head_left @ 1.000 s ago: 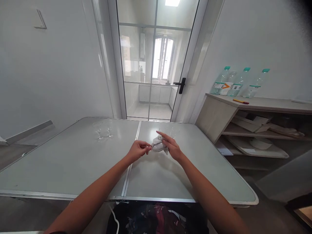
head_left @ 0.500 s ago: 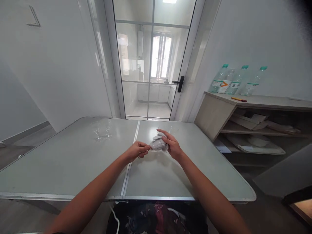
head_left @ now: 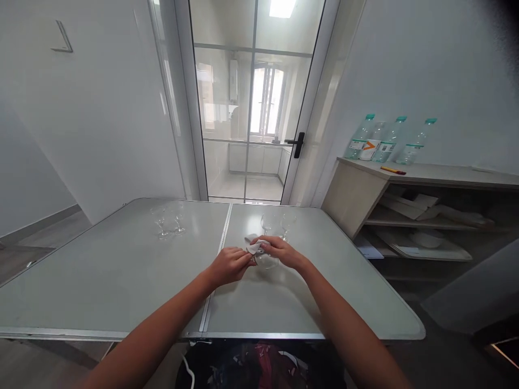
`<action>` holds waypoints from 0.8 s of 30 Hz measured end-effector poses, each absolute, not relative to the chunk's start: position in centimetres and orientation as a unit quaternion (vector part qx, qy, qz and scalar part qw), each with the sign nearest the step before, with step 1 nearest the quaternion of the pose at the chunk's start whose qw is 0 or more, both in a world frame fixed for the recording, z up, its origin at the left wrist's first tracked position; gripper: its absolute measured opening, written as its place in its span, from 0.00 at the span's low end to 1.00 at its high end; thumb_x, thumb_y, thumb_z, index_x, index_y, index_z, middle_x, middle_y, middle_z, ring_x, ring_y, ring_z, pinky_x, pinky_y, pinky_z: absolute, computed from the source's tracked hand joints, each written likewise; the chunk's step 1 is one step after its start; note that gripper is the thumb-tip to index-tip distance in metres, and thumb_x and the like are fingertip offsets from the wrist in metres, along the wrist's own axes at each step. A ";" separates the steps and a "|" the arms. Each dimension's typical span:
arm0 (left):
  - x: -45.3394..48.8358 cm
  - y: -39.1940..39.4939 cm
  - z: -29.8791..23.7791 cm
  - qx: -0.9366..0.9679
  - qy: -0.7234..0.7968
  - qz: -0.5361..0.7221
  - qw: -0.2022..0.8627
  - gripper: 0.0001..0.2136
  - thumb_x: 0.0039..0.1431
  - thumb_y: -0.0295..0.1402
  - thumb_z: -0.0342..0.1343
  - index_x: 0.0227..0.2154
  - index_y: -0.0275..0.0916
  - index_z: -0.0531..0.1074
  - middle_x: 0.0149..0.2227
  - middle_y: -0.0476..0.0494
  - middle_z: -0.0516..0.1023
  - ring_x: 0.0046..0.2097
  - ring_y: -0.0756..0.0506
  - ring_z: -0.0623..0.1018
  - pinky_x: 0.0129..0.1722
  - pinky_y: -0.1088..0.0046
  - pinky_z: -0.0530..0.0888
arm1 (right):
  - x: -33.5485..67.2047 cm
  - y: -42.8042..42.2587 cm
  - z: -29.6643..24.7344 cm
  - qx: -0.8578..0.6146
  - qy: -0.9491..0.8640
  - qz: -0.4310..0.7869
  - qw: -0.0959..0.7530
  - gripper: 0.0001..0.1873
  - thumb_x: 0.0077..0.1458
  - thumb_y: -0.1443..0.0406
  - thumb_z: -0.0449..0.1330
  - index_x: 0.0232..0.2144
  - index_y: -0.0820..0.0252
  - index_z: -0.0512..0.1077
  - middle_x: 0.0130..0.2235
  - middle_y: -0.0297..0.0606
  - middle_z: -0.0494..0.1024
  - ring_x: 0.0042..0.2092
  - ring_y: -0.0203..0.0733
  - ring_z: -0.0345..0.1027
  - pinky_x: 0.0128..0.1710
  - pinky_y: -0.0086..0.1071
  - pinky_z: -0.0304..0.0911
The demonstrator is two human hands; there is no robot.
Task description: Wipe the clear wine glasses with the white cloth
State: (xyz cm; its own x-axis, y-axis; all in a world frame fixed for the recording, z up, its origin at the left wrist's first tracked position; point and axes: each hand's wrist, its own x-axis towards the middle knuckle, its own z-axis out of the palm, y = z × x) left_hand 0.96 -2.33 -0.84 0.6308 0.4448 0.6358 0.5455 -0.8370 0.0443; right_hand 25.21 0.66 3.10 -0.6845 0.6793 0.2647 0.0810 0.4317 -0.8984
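Both of my hands meet over the middle of a grey folding table (head_left: pixel 121 281). My left hand (head_left: pixel 229 266) is closed, pinching a clear wine glass (head_left: pixel 267 261) by its stem end. My right hand (head_left: pixel 279 251) is closed over a small white cloth (head_left: pixel 254 247) pressed against the glass bowl. Two more clear glasses (head_left: pixel 278 224) stand just behind my hands. Another pair of glasses (head_left: pixel 168 221) stands at the far left half of the table.
A glass door with a black handle (head_left: pixel 297 143) stands behind the table. To the right is a wooden shelf unit (head_left: pixel 405 178) with three plastic bottles (head_left: pixel 385 141) on top and boards inside. Bags lie under the table's near edge (head_left: pixel 259 367).
My hands have come lower and closer to me. The cloth, bunched around the glass before, now shows only as a small piece between my hands, and the glass bowl shows beneath my right hand.
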 end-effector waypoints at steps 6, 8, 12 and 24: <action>2.0 -2.7 -1.1 -0.840 -0.295 -0.456 0.016 0.06 0.63 0.34 0.58 0.37 0.39 0.78 0.25 0.44 0.78 0.25 0.49 0.74 0.28 0.73 0.67 | 23.5 0.8 1.7 -0.212 -0.530 0.693 0.440 0.22 0.61 0.52 0.59 0.48 0.60 0.78 0.43 0.42 0.80 0.40 0.44 0.72 0.39 0.32 0.65; 2.5 -2.9 -1.0 -0.796 -0.323 -0.508 -0.053 0.06 0.62 0.35 0.60 0.35 0.39 0.79 0.23 0.46 0.77 0.23 0.50 0.71 0.27 0.74 0.67 | 22.9 0.7 1.6 -0.201 -0.486 0.707 0.473 0.20 0.61 0.52 0.58 0.46 0.57 0.78 0.43 0.40 0.81 0.40 0.43 0.72 0.38 0.32 0.66; 3.3 -3.5 -0.1 -0.690 -0.370 -0.571 -0.245 0.09 0.59 0.39 0.63 0.29 0.38 0.79 0.24 0.46 0.78 0.23 0.51 0.70 0.26 0.74 0.68 | 21.7 0.4 1.6 -0.184 -0.473 0.704 0.496 0.20 0.64 0.52 0.54 0.47 0.55 0.77 0.45 0.39 0.81 0.42 0.46 0.74 0.40 0.37 0.69; 3.4 -2.4 0.5 -0.488 -0.385 -0.626 -0.471 0.18 0.56 0.45 0.64 0.23 0.35 0.72 0.20 0.50 0.69 0.18 0.56 0.62 0.19 0.77 0.60 | 23.4 0.7 0.7 -0.193 -0.878 0.067 0.433 0.22 0.68 0.65 0.52 0.62 0.50 0.67 0.64 0.43 0.68 0.67 0.50 0.56 0.66 0.53 0.50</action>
